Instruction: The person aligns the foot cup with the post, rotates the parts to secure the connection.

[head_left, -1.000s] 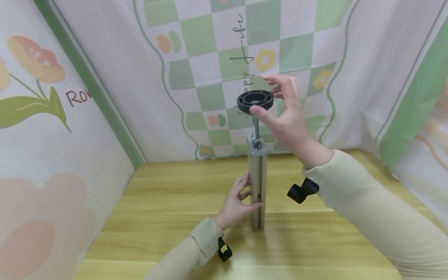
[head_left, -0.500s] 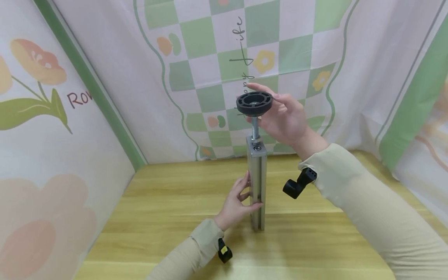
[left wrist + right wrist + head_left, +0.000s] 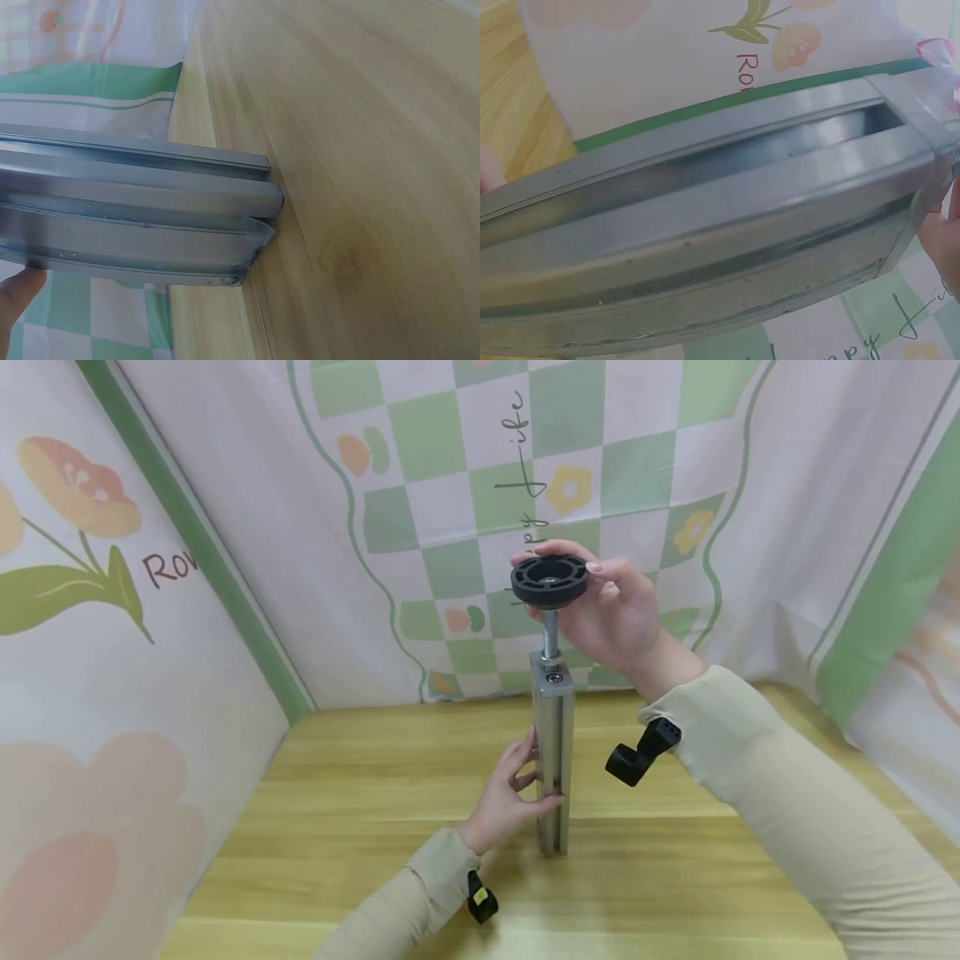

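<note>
An aluminium profile stands upright on the table, with a metal end plate on its top. Out of that plate rises a threaded rod that carries a black round levelling foot, face up. My left hand grips the profile low down, thumb on the near face. At the foot's right and far side, my right hand holds the rim between thumb and fingers. In the left wrist view, the profile's lower end meets the wood. The right wrist view shows the profile's slotted side.
The wooden table ends at a printed curtain behind the profile. More curtain hangs along the left side, and another panel hangs on the right.
My right thumb has moved from the foot's front to its right rim, and the fingers have come round behind it. My left hand and the profile stay in place.
</note>
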A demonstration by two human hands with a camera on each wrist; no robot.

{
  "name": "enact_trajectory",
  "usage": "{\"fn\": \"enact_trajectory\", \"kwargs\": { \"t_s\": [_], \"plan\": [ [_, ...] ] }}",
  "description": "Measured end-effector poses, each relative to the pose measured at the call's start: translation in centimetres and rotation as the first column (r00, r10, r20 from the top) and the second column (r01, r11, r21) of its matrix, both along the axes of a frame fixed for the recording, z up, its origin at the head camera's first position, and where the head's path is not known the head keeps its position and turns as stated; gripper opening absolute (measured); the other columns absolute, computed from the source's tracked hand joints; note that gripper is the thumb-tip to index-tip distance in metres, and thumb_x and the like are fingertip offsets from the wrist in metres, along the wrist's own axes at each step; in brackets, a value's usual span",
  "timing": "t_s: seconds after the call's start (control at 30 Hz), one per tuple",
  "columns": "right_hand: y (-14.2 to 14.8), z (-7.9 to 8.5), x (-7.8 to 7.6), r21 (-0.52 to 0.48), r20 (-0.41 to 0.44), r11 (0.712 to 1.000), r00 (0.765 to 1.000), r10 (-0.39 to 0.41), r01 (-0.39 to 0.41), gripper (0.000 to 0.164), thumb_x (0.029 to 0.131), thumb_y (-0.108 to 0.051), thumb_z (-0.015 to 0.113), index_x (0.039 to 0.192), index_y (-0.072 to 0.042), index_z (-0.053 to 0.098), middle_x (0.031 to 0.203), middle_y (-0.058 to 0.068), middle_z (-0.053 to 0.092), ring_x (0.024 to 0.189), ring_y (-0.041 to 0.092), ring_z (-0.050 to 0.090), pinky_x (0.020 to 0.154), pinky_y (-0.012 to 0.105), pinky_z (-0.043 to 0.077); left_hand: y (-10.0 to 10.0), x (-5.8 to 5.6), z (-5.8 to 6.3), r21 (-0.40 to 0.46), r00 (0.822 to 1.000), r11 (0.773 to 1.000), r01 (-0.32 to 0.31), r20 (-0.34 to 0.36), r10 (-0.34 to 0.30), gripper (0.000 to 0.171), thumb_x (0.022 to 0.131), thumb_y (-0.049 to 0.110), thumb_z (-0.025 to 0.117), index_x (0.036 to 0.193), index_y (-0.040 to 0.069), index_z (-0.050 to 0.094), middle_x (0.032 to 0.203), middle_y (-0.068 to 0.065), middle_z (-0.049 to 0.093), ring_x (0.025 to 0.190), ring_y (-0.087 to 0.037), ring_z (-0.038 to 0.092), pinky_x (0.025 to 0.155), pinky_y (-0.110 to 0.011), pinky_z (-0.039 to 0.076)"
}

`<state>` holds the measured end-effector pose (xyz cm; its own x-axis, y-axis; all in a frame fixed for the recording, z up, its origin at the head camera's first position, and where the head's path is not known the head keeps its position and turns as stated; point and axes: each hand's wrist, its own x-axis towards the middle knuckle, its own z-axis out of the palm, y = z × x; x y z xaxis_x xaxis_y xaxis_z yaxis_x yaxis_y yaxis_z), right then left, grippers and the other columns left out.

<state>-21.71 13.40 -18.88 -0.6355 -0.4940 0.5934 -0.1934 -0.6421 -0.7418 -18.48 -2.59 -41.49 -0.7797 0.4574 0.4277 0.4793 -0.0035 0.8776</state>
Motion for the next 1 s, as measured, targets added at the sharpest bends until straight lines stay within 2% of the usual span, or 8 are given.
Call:
{"fn": "enact_trajectory", "kwargs": {
  "t_s": [0.2, 0.57, 0.77, 1.0],
  "plan": [
    [0.04, -0.10, 0.14, -0.006, -0.027, 1.000, 0.999, -0.022, 0.022, 0.030, 0.084, -0.024, 0.054, 0.110, -0.012, 0.060, 0.121, 0.009, 0.056, 0.103, 0.022, 0.051, 0.084, 0.028, 0.041, 0.01, 0.07, 0.12, -0.006, 1.000, 1.000, -0.002, 0.016, 0.002, 0.094, 0.079, -0.004, 0.072, 0.152, 0.015, 0.015, 0.142, -0.015, 0.034, 0.126, -0.031, 0.041, 0.100, -0.032, 0.046],
    [0.71, -0.39, -0.08, 0.058, -0.138, 0.993, 0.986, -0.098, 0.106, 0.023, 0.091, -0.023, 0.049, 0.111, -0.017, 0.060, 0.126, 0.007, 0.052, 0.120, 0.023, 0.045, 0.100, 0.029, 0.036, 0.06, 0.12, 0.18, -0.003, 1.000, 1.000, -0.003, 0.023, 0.003, 0.095, 0.078, -0.006, 0.071, 0.152, 0.013, 0.016, 0.142, -0.016, 0.033, 0.126, -0.031, 0.040, 0.100, -0.030, 0.045],
    [1.00, -0.35, 0.00, 0.069, -0.163, 0.989, 0.979, -0.120, 0.133, 0.021, 0.093, -0.023, 0.052, 0.110, -0.017, 0.061, 0.131, 0.009, 0.048, 0.127, 0.026, 0.040, 0.101, 0.029, 0.036, 0.08, 0.15, 0.16, 0.005, 1.000, 1.000, -0.002, 0.004, 0.002, 0.095, 0.078, -0.006, 0.071, 0.152, 0.014, 0.015, 0.142, -0.017, 0.033, 0.125, -0.030, 0.041, 0.099, -0.030, 0.046],
    [0.98, -0.16, 0.35, 0.056, -0.198, 0.975, 0.960, -0.200, 0.215, 0.016, 0.092, -0.020, 0.058, 0.106, -0.015, 0.063, 0.128, 0.011, 0.053, 0.122, 0.025, 0.048, 0.103, 0.027, 0.037, 0.03, 0.27, 0.36, 0.006, 1.000, 1.000, -0.003, 0.006, 0.003, 0.094, 0.078, -0.005, 0.072, 0.152, 0.013, 0.016, 0.141, -0.018, 0.034, 0.123, -0.030, 0.043, 0.098, -0.028, 0.046]
  ]
}}
